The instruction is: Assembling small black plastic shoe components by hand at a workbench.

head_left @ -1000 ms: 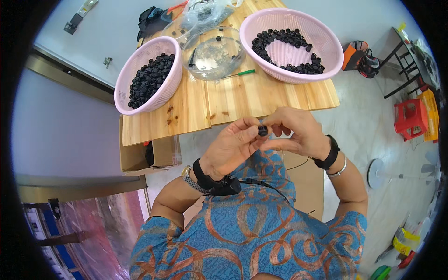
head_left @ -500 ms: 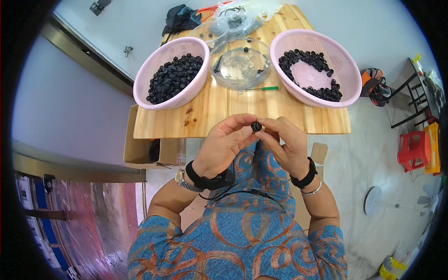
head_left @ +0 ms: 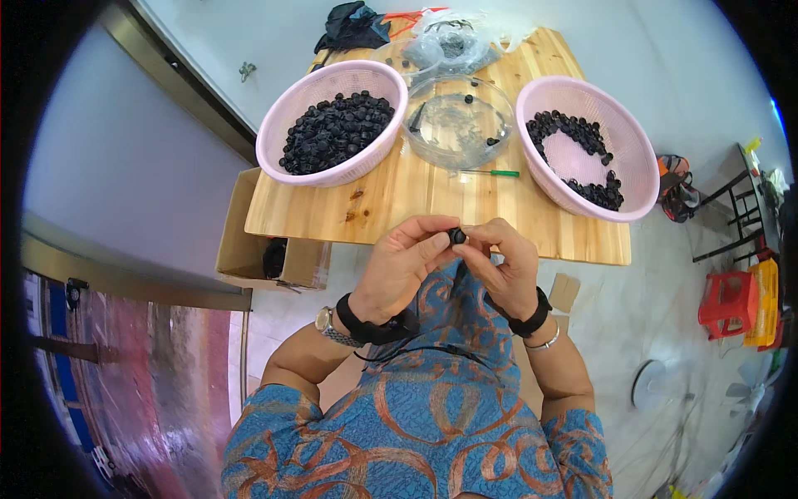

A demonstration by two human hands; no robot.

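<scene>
Between my fingertips, just in front of the table's near edge, is a small round black plastic part. My left hand pinches it from the left with thumb and forefinger. From the other side my right hand closes its thumb and fingers on the same part. A pink basket on the left is heaped with similar black parts. In a second pink basket on the right, fewer black parts lie in a broken ring around its floor.
A clear round plastic tub stands between the baskets, holding a few black pieces. A green-handled screwdriver lies before it on the wooden table. Plastic bags sit at the back. Below the left edge is a cardboard box.
The whole view has shifted and tilted slightly, so the table and baskets sit differently in it. Both hands still grip the small black part, with the fingers slightly repositioned.
</scene>
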